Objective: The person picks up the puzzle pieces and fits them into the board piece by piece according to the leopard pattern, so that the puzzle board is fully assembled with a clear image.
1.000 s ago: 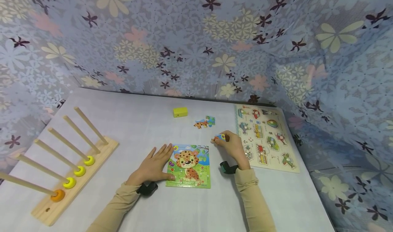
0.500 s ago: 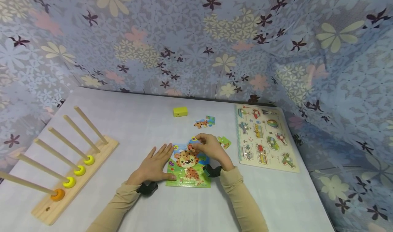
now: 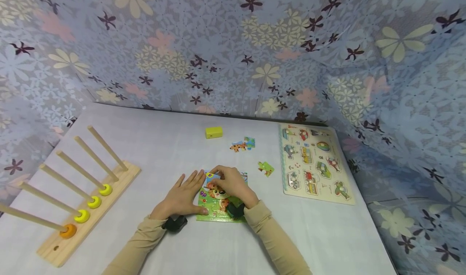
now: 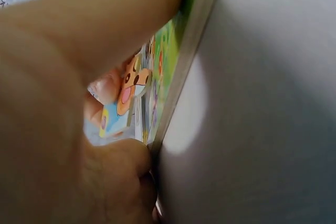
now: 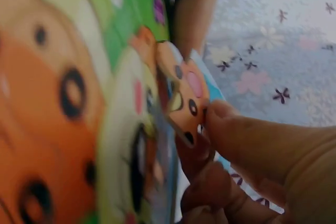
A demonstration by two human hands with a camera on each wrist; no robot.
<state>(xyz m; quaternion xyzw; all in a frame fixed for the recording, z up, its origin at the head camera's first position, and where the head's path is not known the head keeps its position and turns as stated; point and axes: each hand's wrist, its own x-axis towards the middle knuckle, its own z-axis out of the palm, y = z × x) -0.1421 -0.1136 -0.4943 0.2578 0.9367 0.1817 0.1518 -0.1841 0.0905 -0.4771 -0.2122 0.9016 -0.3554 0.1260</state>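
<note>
A square leopard jigsaw puzzle (image 3: 207, 214) lies on the table between both hands. My right hand (image 3: 233, 182) pinches a puzzle piece (image 5: 184, 85) with part of a spotted orange face and blue sky on it. In the left wrist view, that piece (image 4: 126, 98) is tilted just above the puzzle's upper left corner. My left hand (image 3: 183, 196) lies with spread fingers at the puzzle's left side, its thumb resting on the lower left edge. The right hand covers much of the puzzle's upper right in the head view.
A green puzzle piece (image 3: 266, 169) lies right of the puzzle. Behind it lie a spotted piece (image 3: 238, 147), a blue-green piece (image 3: 249, 142) and a yellow block (image 3: 213, 132). A picture board (image 3: 316, 166) is at right. A wooden peg rack (image 3: 91, 210) with rings stands left.
My right hand has moved left from beside the picture board to the puzzle's upper left, carrying a piece. A green piece now lies where that hand was. The left hand has stayed put.
</note>
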